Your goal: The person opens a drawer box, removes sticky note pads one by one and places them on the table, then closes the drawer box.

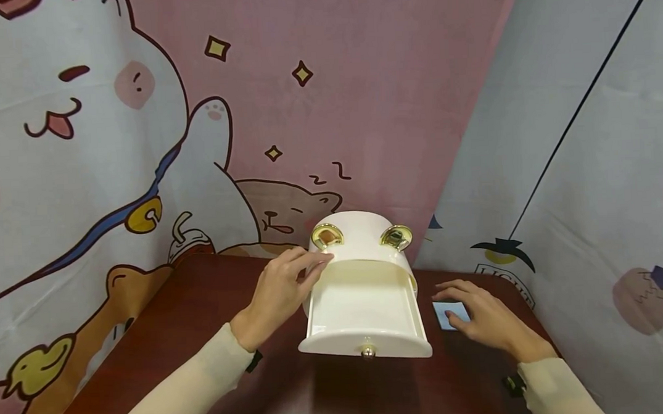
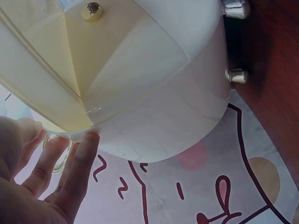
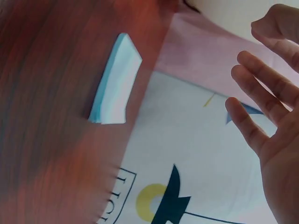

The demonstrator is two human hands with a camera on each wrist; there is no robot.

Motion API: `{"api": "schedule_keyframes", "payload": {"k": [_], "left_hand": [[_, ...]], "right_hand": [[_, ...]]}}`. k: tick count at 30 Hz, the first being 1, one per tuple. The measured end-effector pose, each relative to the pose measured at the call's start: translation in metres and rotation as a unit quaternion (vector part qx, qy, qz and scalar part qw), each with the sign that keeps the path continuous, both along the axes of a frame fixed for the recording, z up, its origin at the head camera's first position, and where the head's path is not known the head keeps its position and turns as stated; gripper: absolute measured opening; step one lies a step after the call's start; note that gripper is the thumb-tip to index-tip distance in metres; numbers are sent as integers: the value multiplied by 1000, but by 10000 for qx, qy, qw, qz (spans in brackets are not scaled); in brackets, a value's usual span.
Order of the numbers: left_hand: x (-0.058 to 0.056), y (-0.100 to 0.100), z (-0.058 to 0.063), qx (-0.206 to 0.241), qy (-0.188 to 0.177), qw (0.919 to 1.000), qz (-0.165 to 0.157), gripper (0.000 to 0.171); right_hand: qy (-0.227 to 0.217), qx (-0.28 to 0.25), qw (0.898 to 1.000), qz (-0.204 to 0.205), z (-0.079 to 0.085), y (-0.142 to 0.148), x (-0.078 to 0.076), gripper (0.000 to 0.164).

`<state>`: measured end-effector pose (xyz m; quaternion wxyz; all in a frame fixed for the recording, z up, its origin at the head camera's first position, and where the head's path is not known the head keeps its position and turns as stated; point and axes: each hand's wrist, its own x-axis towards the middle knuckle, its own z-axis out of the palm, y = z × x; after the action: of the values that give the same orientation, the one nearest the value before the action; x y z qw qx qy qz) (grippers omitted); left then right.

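A white rounded desktop box (image 1: pixel 360 230) with two gold ears stands on the table, its front drawer (image 1: pixel 363 298) pulled out and a small gold knob (image 1: pixel 368 352) on the drawer's front. My left hand (image 1: pixel 279 289) touches the box's upper left edge beside the gold left ear (image 1: pixel 327 236). In the left wrist view, the left fingertips (image 2: pixel 88 140) rest at the rim of the white shell. To the right of the box lies a pad of light blue paper notes (image 1: pixel 450 315). Over it hovers my right hand (image 1: pixel 489 317), fingers apart and holding nothing; the right wrist view shows a gap to the pad (image 3: pixel 117 84).
The dark red-brown table (image 1: pixel 214 311) ends at a printed cartoon cloth (image 1: pixel 394 105) that hangs behind and along the sides. Short metallic feet (image 2: pixel 237 75) show under the box. Nothing is visible on the drawer's bottom.
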<state>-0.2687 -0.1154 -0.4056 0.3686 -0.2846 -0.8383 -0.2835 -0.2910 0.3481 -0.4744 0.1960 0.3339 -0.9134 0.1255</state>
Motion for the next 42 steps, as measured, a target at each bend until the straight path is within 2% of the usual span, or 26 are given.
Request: {"api": "schedule_keyframes", "payload": {"k": [6, 10, 18, 22, 26, 33, 39, 42], "left_hand": [[0, 0, 0, -7, 33, 10000, 15, 21], [1, 0, 1, -7, 14, 10000, 11, 22], [1, 0, 0, -21, 6, 10000, 10, 22], [1, 0, 0, -25, -3, 10000, 20, 23], [1, 0, 0, -32, -33, 10000, 44, 22], [2, 0, 0, -24, -19, 10000, 54, 22], [2, 1, 1, 13, 61, 10000, -4, 22], [2, 1, 1, 17, 60, 10000, 6, 22]], "right_hand": [[563, -260, 9979, 181, 12, -13, 14, 48], [784, -418, 9957, 246, 21, -23, 24, 48], [926, -608, 9935, 272, 33, -34, 38, 43], [973, -906, 9905, 342, 41, -41, 47, 43], [1259, -1311, 9819, 528, 49, -50, 56, 41], [1690, -1950, 9619, 904, 61, -71, 71, 29], [1950, -2295, 9450, 1273, 73, -89, 84, 21], [2064, -2341, 9398, 1392, 78, -97, 91, 21]]}}
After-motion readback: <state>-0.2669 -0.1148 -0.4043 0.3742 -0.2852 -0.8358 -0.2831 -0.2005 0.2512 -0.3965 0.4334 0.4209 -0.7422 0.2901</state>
